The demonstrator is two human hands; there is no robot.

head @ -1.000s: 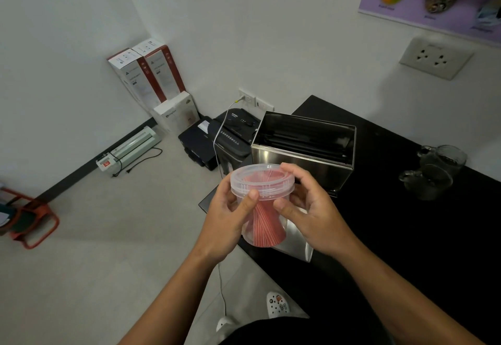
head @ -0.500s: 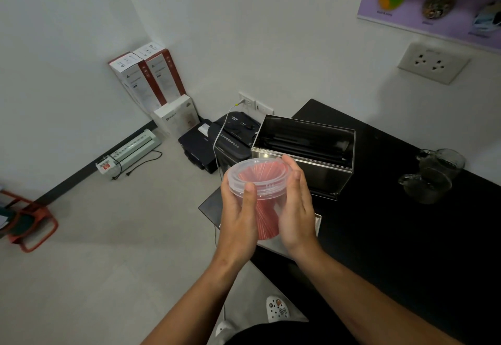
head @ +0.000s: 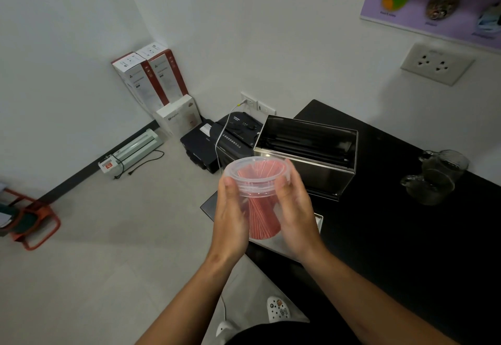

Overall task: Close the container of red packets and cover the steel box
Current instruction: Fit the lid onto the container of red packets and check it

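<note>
Staying pressed around the container (head: pixel 257 182), hands (head: pixel 233 217) unmoved.

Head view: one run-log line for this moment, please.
left hand, right hand: gripping lidded container of red packets | steel box: open, uncovered | black table

**What I can't make out**

My left hand (head: pixel 231 218) and right hand (head: pixel 296 220) are blurred, and they cover both sides of the container (head: pixel 257 190). The steel lid (head: pixel 287 239) on the counter (head: pixel 406 236) lies mostly behind them. The poster (head: pixel 439 0) is cut off by the frame's edge, its captions unreadable. The steel box (head: pixel 306 154) interior is too dark to tell.
</note>
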